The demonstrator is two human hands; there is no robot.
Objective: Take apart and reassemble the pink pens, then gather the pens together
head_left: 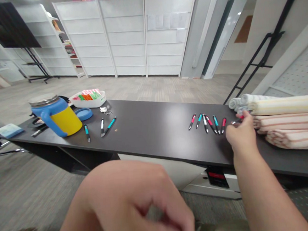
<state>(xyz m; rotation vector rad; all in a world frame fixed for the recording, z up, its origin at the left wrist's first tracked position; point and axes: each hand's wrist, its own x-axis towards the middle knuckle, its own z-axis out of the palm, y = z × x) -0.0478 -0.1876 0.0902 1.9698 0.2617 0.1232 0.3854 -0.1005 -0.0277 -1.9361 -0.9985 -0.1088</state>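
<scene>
pinching red pen (237, 120) narrowly in right hand (241, 135), at right end of pen row (207, 122) beside towels (288, 122); lies crosswise, tip leftward; left hand (139, 202) fisted, well apart.

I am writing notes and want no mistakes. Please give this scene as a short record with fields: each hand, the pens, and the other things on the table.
Right: right hand over the table, fingers closed on a red pen beside the rolled towels
Left: left hand curled, blurred, near the camera; contents unclear
Pens: row of six pens left of the right hand; three pens beside the mug
Behind mug: white tray
</scene>
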